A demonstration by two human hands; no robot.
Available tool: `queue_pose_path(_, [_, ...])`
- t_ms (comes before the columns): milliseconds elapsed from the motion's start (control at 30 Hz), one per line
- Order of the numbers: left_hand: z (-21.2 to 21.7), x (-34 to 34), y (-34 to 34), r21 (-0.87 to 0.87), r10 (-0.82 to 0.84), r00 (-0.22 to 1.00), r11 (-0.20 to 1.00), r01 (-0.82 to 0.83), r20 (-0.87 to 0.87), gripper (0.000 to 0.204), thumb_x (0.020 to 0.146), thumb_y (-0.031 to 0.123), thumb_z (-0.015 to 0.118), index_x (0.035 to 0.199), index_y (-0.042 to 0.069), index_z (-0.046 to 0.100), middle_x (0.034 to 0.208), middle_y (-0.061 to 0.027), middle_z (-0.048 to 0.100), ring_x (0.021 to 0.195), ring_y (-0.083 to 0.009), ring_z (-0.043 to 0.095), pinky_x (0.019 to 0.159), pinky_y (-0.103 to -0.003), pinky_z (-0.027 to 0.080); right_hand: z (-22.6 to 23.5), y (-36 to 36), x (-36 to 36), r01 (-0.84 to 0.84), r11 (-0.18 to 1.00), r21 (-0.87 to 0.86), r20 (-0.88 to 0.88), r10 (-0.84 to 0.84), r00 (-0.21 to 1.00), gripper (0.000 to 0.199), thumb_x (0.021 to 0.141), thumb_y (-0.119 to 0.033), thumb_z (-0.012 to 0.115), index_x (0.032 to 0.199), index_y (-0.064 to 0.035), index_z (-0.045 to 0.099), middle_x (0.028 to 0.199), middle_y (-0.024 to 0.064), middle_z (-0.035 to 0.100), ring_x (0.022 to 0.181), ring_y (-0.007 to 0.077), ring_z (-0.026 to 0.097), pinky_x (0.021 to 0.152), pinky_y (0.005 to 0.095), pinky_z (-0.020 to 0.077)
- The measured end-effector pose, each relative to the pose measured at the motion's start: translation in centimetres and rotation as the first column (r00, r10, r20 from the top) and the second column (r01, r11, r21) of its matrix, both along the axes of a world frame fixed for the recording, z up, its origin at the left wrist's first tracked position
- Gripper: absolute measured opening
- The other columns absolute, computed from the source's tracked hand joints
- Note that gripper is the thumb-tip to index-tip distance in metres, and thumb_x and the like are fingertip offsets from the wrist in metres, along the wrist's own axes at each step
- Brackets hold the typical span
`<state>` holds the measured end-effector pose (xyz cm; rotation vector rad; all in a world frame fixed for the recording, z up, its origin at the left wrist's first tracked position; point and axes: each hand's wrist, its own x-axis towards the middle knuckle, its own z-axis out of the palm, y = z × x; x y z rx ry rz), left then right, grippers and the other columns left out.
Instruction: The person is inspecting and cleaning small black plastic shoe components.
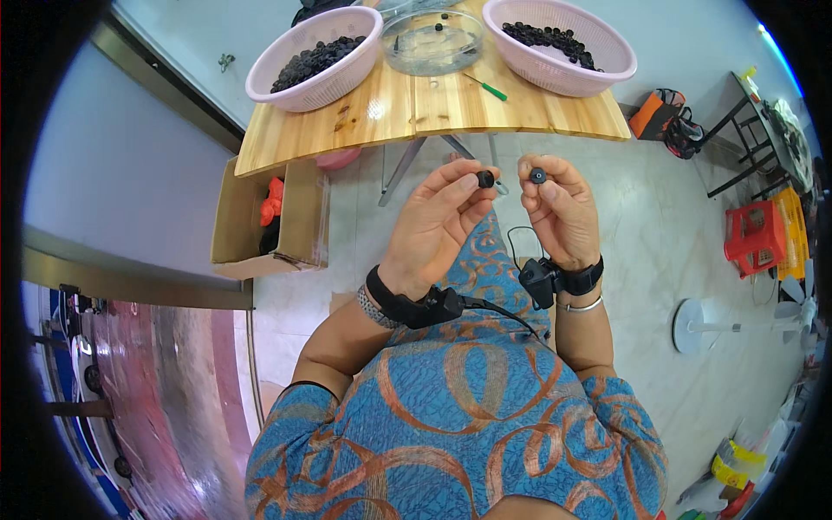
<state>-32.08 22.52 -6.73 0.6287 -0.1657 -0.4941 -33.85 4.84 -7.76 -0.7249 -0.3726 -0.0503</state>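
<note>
Between the thumb and fingers of my left hand point(442, 208) is a small round black cap point(485, 178). My right hand point(562, 208) pinches a small dark round part point(538, 176) with a pale dot in its middle. The two pieces are apart, held in the air just short of the table's near edge. Beyond them, a pink basket point(377, 48) on the left holds many small black pieces point(316, 62). Another pink basket point(617, 65) on the right holds more black pieces point(555, 43).
On the wooden table point(390, 117) stand a clear round tray point(425, 62) with a few black pieces and a green-handled screwdriver point(492, 91). An open cardboard box point(299, 217) sits on the floor at the left. Red stools point(752, 236) and a white fan point(691, 327) stand at the right.
</note>
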Motion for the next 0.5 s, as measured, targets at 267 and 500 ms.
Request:
queue_pose_path(267, [-0.9, 0.8, -0.2, -0.031, 0.024, 0.999, 0.999, -0.026, -0.041, 0.017, 0.089, 0.003, 0.048, 0.105, 0.001, 0.053, 0.106, -0.0153, 0.059, 0.09, -0.0179, 0.061, 0.078, -0.025, 0.053, -0.4, -0.3, 0.6, -0.044, 0.997, 0.062, 0.016, 0.043, 0.999, 0.024, 0.084, 0.0, 0.053, 0.108, 0.0042, 0.053, 0.098, 0.0138, 0.056, 0.08, 0.0119, 0.056, 0.073, 0.0229, 0.0502])
queue_pose_path(500, [-0.8, 1.2, -0.2, 0.02, 0.025, 1.0, 0.999, -0.025, 0.012, 0.017, 0.089, 0.007, 0.051, 0.105, 0.003, 0.054, 0.105, -0.0102, 0.059, 0.091, -0.0144, 0.059, 0.079, -0.024, 0.05, -1.0, -0.3, 1.3, -0.032, 0.991, 0.131, 0.025, 0.029, 0.999, 0.025, 0.087, -0.007, 0.053, 0.11, 0.0003, 0.053, 0.094, 0.0118, 0.057, 0.074, 0.0119, 0.055, 0.068, 0.024, 0.0508])
